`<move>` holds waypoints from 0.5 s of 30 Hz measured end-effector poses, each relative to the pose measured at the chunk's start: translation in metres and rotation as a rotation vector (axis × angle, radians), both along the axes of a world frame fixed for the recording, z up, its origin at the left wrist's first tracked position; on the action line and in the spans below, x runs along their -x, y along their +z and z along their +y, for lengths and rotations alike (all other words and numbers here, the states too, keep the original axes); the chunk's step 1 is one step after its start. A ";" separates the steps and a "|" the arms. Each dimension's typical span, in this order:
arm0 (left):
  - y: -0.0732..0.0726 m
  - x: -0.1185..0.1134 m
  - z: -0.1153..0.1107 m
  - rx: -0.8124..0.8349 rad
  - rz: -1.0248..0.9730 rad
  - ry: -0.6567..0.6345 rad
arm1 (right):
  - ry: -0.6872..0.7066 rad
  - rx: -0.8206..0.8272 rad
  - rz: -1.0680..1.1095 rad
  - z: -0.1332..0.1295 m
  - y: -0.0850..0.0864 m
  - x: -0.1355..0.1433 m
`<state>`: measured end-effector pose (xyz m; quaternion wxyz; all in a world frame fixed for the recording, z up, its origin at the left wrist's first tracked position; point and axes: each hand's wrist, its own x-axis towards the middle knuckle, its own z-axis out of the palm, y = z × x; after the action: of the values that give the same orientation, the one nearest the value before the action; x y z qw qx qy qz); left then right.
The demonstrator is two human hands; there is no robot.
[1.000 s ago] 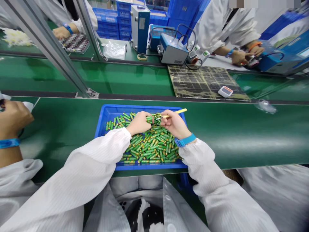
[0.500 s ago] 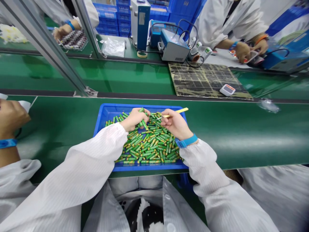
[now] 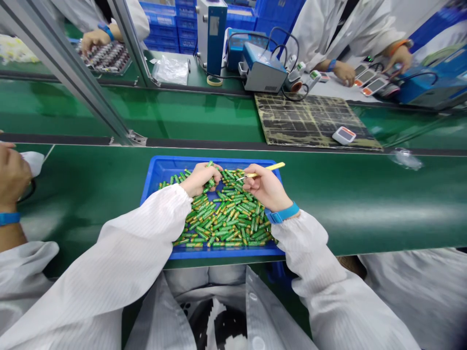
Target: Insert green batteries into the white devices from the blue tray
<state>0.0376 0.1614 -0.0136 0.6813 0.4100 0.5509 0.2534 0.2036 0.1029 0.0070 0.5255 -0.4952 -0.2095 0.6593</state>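
Observation:
A blue tray [image 3: 226,253] on the green bench holds a heap of small green cylinders with gold ends, which look like batteries [image 3: 233,218]. Over the tray's back left part, my left hand [image 3: 201,179] is closed around green batteries [image 3: 211,182], one poking up past the fingers. To the right, my right hand [image 3: 263,184] pinches a slim yellow-handled tool [image 3: 275,166] with a thin metal tip. That tip points left over the heap, a short way from my left hand. I cannot make out what kind of tip it is.
Beyond the bench edge lies a scratched dark board [image 3: 306,119] with a small white device [image 3: 344,135] on it. A metal post [image 3: 87,78] slants up at the left. Another person's hand [image 3: 12,175] is at the far left; co-workers sit opposite, near blue machines [image 3: 264,65].
My left hand has shifted slightly left, and the battery that stuck out below its fingers no longer shows there. My right hand stays put. The co-workers' hands have moved.

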 end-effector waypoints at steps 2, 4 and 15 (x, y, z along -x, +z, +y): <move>0.000 0.000 0.000 -0.001 -0.014 0.012 | -0.003 0.004 0.002 0.000 0.001 0.000; 0.001 0.000 0.000 0.006 -0.028 0.014 | -0.006 0.005 0.002 0.000 0.001 0.000; 0.003 0.000 0.001 0.079 -0.073 -0.011 | -0.025 0.023 -0.007 0.001 0.003 0.002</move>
<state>0.0378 0.1627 -0.0101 0.7181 0.3761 0.5329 0.2427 0.2019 0.1035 0.0097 0.5274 -0.5060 -0.1974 0.6534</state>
